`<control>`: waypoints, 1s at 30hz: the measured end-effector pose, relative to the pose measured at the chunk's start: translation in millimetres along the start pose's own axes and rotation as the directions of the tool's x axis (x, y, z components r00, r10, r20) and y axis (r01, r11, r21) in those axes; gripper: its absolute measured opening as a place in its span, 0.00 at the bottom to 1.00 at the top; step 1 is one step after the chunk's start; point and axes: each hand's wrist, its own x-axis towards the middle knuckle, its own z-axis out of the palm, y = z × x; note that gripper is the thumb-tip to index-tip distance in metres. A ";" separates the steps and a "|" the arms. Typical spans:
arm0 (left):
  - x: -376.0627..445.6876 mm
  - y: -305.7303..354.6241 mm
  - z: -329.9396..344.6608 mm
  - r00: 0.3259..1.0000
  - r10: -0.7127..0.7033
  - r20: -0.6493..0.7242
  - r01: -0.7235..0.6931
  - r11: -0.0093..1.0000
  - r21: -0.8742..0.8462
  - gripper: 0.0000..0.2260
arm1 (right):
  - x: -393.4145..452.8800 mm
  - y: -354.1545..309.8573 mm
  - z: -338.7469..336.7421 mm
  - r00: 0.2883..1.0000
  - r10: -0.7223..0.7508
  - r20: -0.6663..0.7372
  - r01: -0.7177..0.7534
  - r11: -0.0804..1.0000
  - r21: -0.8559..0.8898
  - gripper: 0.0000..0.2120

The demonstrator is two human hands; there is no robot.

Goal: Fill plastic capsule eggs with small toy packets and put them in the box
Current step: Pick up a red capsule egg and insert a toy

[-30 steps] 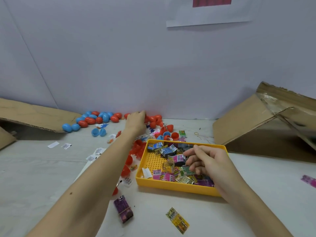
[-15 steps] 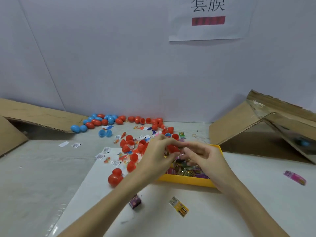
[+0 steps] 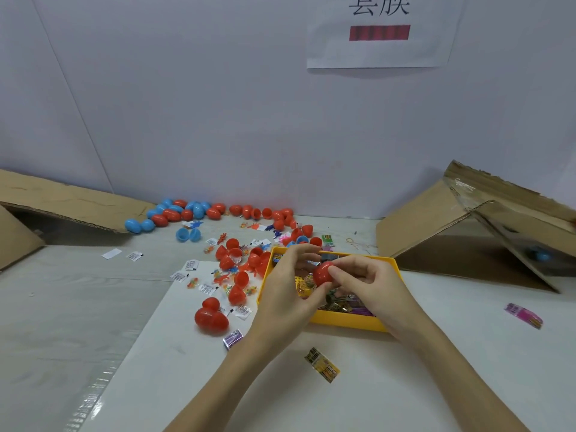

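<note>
Head view: vs a second ago, the left hand [image 3: 288,288] has left the far egg pile and the right hand [image 3: 367,283] has come up out of the tray; both now meet above the yellow tray [image 3: 349,319] and pinch one red capsule egg [image 3: 322,273] between them, same grip as half a second ago but seen closer. Left thumb and fingers curl round the egg's left side, right fingertips press its right side. Egg is smooth glossy plastic, rounded; can't tell if it's fully closed. Tray is shallow, rectangular, hard plastic, with crinkly foil toy packets [image 3: 343,302] inside. On the tabletop [image 3: 436,353]: three glossy red eggs [image 3: 210,318] clustered left of the tray, loose red halves [image 3: 232,255] behind them, a row of blue and red eggs [image 3: 174,213] along the wall, a yellow packet [image 3: 322,364] lying flat near the forearms. Corrugated cardboard box [image 3: 467,238] stands open on the right, well apart from the egg.
</note>
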 end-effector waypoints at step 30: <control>0.0 -4.6 -3.1 0.995 0.008 -0.099 -0.006 1.000 0.027 0.11 | -2.4 0.6 -12.8 0.989 -0.055 -0.138 -0.033 0.827 -0.562 0.09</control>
